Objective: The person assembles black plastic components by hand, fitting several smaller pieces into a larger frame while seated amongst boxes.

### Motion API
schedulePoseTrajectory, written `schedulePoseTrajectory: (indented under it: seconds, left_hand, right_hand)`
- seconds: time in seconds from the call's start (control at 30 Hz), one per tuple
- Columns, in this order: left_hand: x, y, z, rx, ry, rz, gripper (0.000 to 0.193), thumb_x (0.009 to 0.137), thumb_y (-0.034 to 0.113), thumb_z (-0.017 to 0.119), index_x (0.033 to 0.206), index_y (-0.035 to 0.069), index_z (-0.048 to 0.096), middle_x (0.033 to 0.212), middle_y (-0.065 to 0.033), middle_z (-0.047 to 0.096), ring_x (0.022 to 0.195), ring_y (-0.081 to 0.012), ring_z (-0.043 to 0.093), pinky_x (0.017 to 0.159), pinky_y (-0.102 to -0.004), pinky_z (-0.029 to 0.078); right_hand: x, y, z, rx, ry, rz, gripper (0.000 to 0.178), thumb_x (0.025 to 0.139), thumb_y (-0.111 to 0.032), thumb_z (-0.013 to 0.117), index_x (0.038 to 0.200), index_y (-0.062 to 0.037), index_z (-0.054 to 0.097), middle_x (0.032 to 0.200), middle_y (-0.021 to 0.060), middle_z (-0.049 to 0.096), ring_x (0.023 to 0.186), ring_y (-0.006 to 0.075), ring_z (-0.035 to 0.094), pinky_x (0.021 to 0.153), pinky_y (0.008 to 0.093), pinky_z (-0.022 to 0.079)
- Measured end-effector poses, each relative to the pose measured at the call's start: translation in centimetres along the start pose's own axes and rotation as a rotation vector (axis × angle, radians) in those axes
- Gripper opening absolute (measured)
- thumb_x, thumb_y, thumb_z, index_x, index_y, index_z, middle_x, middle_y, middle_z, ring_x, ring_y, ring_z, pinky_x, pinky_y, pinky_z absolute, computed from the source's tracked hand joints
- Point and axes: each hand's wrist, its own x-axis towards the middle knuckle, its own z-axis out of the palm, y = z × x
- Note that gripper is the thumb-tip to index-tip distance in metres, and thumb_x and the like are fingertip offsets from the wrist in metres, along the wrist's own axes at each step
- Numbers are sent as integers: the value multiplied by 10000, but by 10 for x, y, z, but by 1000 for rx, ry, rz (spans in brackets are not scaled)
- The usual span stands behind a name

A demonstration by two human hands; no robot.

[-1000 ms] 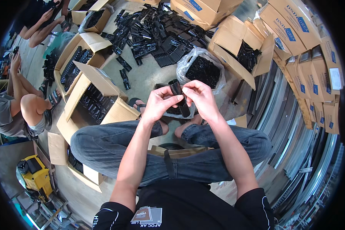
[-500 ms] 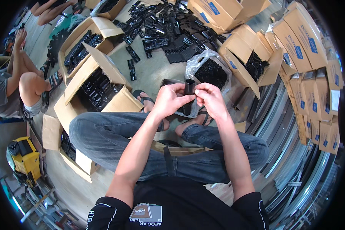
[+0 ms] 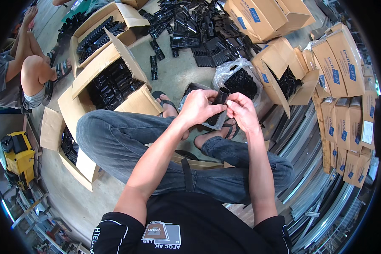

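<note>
- Left hand (image 3: 202,106), mine: I am clamping its thumb and fingers around the side of a black tube.
- Black tube (image 3: 221,96), one: it is leaning slightly, open end up, in front of me between both hands.
- Right hand (image 3: 244,111), mine: I am holding its bent fingers at the tube's upper right side (whether they are pinching the tube or something small, I cannot tell).
- Clear plastic bag (image 3: 219,78): it is sitting just beyond the tube, holding many small black parts (image 3: 240,83).
- Open carton (image 3: 131,106): it is standing to my left, holding rows of black pieces (image 3: 111,88).
- Heap of black parts (image 3: 203,40): it is lying on the floor (image 3: 173,74), farther ahead.
- Metal lengths (image 3: 305,171): they are lying to my right.
</note>
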Motion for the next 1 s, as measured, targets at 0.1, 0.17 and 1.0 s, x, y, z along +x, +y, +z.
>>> schedulePoseTrajectory:
  seconds: [0.1, 0.17, 1.0]
  left_hand:
    - [1, -3, 2, -14, 7, 22, 368, 792, 174, 790, 1083, -39, 713, 859, -120, 751, 775, -119, 705, 733, -292, 557]
    - [1, -3, 3, -30, -5, 25, 369, 794, 172, 790, 1084, -41, 711, 861, -119, 751, 775, -121, 704, 733, -292, 557]
    - [2, -16, 28, 266, 127, 152, 384, 707, 278, 818, 922, 3, 659, 843, -162, 674, 785, -315, 677, 748, -398, 538]
  right_hand:
    - [3, 2, -3, 13, 3, -6, 56, 933, -27, 641, 973, 7, 621, 780, 29, 592, 632, 94, 540, 555, 227, 433]
    - [4, 2, -6, -28, 6, -20, 54, 926, -31, 655, 946, 0, 616, 756, 24, 588, 609, 91, 533, 542, 223, 426]
    - [1, 9, 4, -190, 183, 70, 163, 856, -164, 735, 823, -17, 674, 699, -13, 609, 572, 33, 500, 487, 202, 368]
